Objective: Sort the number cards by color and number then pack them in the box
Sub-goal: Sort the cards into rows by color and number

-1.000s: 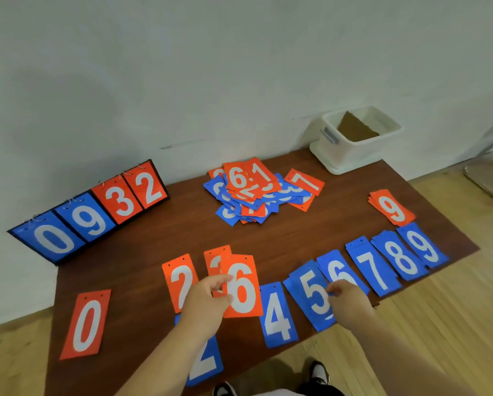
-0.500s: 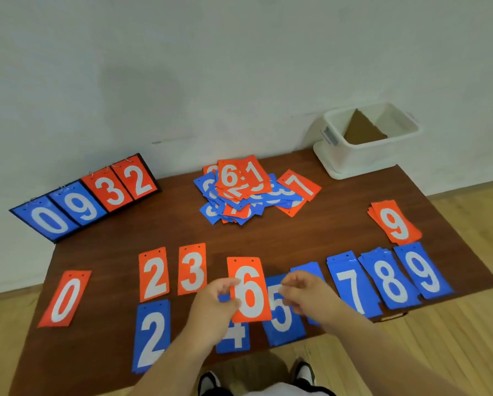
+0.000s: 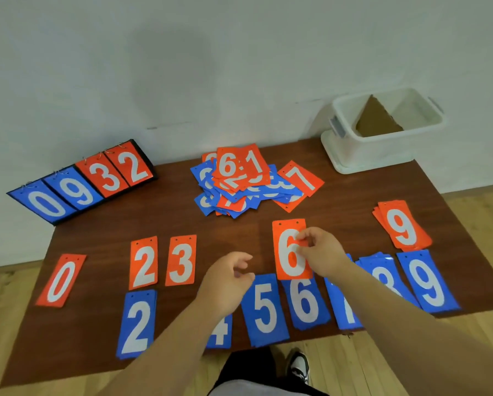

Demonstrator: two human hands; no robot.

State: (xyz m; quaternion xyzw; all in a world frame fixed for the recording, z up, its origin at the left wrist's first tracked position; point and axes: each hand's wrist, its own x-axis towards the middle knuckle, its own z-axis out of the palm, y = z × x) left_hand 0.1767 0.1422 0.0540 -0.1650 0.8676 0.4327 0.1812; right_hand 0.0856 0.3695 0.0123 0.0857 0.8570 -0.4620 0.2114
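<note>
Left hand (image 3: 225, 284) and right hand (image 3: 324, 254) bare to the forearms, black trousers (image 3: 246, 367), 1 black-and-white sneaker (image 3: 299, 365), pale grey shirt hem (image 3: 239, 390)

Your right hand (image 3: 324, 254) pinched the orange rectangular number-6 card (image 3: 286, 267) | your left hand (image 3: 225, 284) hung loosely curled, holding nothing.

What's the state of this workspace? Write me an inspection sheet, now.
Surface: brown wooden table, mostly covered by cards.
Job's things: orange row reads 0, 2, 3, then the orange 6 card and an orange 9 stack. The blue row on the near side runs 2, then 4 to 9. An unsorted pile lies at the back. The white plastic box stands at the back right.
Clutter: flip scoreboard showing 0932 at the back left; cardboard piece in the box.
Hands: left hand loosely curled, holding nothing; right hand pinches the orange 6 card.
Cables: nothing seen.
Surroundings: pale wall, wooden floor, a shoe.
</note>
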